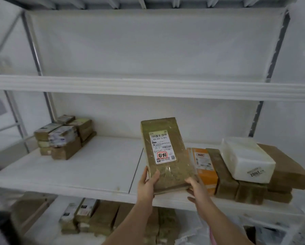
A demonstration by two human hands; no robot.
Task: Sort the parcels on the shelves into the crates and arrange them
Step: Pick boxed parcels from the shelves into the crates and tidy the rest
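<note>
A flat brown cardboard parcel (173, 172) with a white shipping label is tilted up above the middle shelf (95, 167). My left hand (147, 184) grips its lower left edge, thumb on the front face. My right hand (196, 187) holds its lower right corner from beneath. An orange parcel (205, 172) lies just to its right, then brown boxes (224, 175) with a white box (247, 160) on top of them. No crate is in view.
A stack of brown labelled parcels (63, 138) sits at the shelf's back left. The lower shelf holds several more brown parcels (102, 216). The upper shelf's front beam (148, 85) runs across overhead. Metal uprights (33, 50) frame the rack.
</note>
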